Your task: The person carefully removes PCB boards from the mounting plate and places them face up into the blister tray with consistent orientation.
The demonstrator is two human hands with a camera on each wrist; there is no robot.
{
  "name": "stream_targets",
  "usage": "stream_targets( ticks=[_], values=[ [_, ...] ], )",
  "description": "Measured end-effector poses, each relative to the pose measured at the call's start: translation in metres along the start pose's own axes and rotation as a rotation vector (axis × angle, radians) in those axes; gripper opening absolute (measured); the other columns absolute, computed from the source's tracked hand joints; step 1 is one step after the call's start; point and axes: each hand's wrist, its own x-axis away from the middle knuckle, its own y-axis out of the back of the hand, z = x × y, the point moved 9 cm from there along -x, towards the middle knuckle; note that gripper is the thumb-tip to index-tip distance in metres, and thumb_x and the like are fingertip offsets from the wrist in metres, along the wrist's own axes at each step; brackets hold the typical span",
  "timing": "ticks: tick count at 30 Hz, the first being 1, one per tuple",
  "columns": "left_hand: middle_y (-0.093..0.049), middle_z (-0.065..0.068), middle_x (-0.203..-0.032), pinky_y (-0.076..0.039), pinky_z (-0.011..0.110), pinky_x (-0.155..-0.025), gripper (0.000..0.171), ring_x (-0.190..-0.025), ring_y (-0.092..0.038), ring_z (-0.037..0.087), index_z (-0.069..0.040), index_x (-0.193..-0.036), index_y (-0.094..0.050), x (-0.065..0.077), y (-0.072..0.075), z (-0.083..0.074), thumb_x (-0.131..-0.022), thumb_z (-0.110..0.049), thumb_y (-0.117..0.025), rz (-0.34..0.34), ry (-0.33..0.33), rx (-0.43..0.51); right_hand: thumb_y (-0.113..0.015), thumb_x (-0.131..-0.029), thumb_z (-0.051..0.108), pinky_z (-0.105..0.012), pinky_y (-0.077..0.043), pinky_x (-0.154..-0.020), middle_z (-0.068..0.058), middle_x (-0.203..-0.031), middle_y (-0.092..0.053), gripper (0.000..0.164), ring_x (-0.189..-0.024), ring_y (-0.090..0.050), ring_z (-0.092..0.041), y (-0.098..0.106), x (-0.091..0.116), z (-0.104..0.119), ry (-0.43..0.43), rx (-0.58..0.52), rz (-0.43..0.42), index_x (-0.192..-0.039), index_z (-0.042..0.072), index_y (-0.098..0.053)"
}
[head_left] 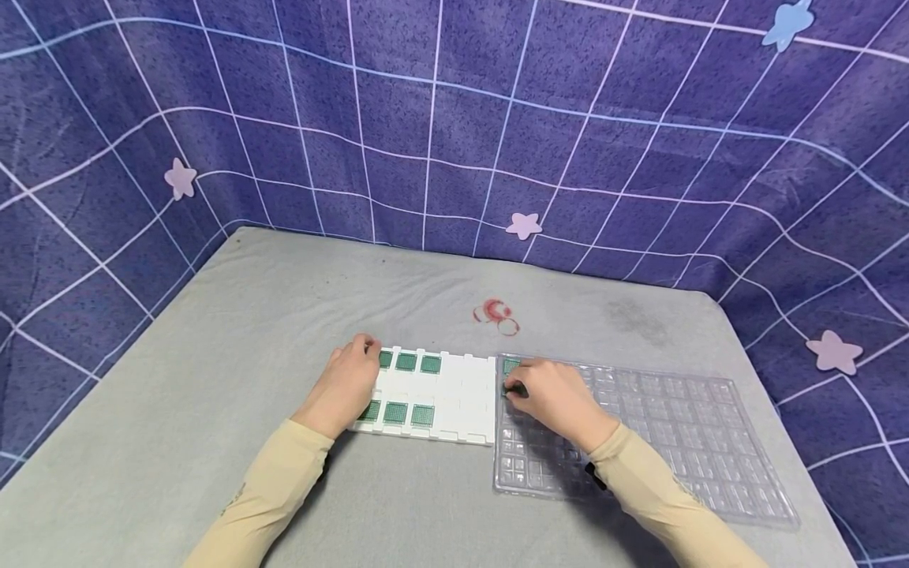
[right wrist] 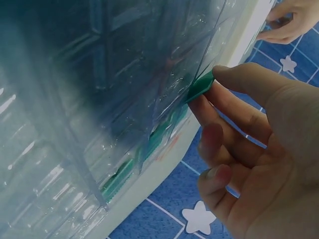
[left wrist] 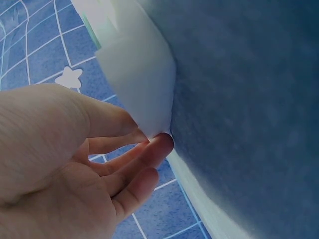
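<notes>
My left hand is at the left end of a long white tray. In the left wrist view its thumb and fingers pinch the tray's corner. Small green circuit boards lie in two rows over the tray's left part, partly hidden by that hand. Over the left edge of a clear plastic compartment tray, my right hand pinches a green circuit board between thumb and fingertips. Another green board sits in the clear tray's far left corner, beyond the right hand.
Both trays lie side by side, nearly touching, on a grey cloth-covered table. Red marks stain the cloth behind them. A purple gridded curtain with stars hangs at the back and sides.
</notes>
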Motion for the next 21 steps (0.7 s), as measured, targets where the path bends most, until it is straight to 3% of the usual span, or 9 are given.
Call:
stream_targets(
  ticks=[16,21],
  values=[
    [-0.06,0.03,-0.128,-0.05,0.048,-0.093,0.035,-0.119,-0.059,0.038,0.019,-0.13,-0.057,-0.0011,-0.0012,-0.0002,-0.098,0.007,-0.049,-0.002,-0.001,-0.001,-0.082,-0.084,0.018,-0.033,-0.058,-0.063,0.012,-0.088,-0.074,0.009,-0.077,-0.072,-0.011,0.0014,-0.0004,-0.0028,-0.033,-0.034,0.016,-0.087,0.026,-0.08],
    [-0.059,0.03,-0.128,-0.049,0.048,-0.092,0.035,-0.118,-0.06,0.038,0.019,-0.131,-0.057,-0.0014,-0.0014,0.0003,-0.098,0.007,-0.048,0.006,0.002,-0.005,-0.08,-0.085,0.015,-0.029,-0.054,-0.057,0.011,-0.082,-0.069,0.01,-0.068,-0.062,-0.006,0.0052,-0.0007,-0.002,-0.015,-0.024,-0.009,-0.083,0.024,-0.077]
  ],
)
